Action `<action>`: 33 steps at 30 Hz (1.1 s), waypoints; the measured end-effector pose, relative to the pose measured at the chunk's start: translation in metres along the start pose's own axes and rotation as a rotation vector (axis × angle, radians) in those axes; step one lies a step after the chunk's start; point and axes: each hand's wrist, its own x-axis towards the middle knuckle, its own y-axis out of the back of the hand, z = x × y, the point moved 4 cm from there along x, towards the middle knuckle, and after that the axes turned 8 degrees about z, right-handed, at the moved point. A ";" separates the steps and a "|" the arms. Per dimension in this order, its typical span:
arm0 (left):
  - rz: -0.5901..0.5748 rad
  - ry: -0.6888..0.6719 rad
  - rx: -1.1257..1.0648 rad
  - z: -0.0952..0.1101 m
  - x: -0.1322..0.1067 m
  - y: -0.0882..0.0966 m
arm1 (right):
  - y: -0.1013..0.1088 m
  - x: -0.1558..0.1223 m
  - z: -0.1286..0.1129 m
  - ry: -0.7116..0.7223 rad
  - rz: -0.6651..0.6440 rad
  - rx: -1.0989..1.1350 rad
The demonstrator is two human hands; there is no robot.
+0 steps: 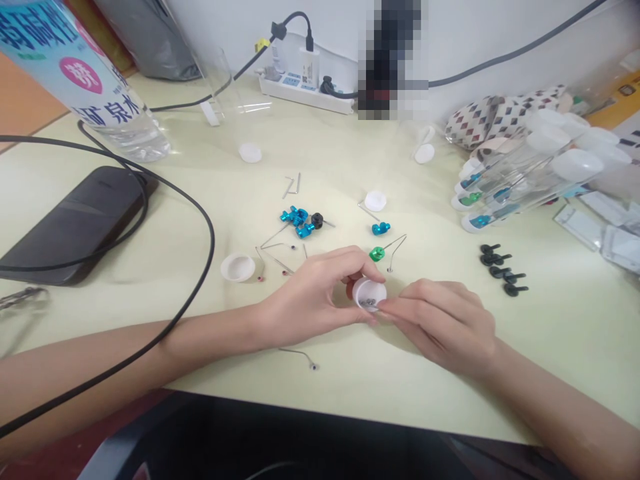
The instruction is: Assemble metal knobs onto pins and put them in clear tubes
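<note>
White cup (372,288): held between the two hands, its mouth tilted toward the viewer.
Silver parts (370,303): inside the cup, too small and overlapped to count.
Left hand (325,290): curled, index finger and thumb gripping the cup from opposite sides; other fingers partly hidden.
Right hand (447,327): fingertips close together at the cup's right edge; whether they hold anything, I cannot tell.
Bottle (83,73): far beyond the cup to the left, top cut off.
Black device (55,217): well left of the cup, cut off by the picture's edge.
Blurred patch (393,57): far beyond the cup, unreadable.
Tubes (577,167): beyond the cup to the right, overlapping, hard to count.
Blue pieces: one (381,229) beyond the cup; a touching cluster (296,217) farther left, number unclear.
Green piece (377,254): one, just beyond the cup.
Black screws (500,272): five, on the tabletop (560,347) right of the cup, some overlapping.
</note>
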 end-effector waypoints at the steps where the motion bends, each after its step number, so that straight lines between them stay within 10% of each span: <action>1: -0.001 -0.003 -0.001 0.000 0.000 0.000 | 0.000 0.000 0.000 -0.001 0.005 -0.006; 33: 0.015 -0.009 0.005 0.001 0.000 -0.001 | 0.002 -0.002 0.000 0.037 -0.051 -0.045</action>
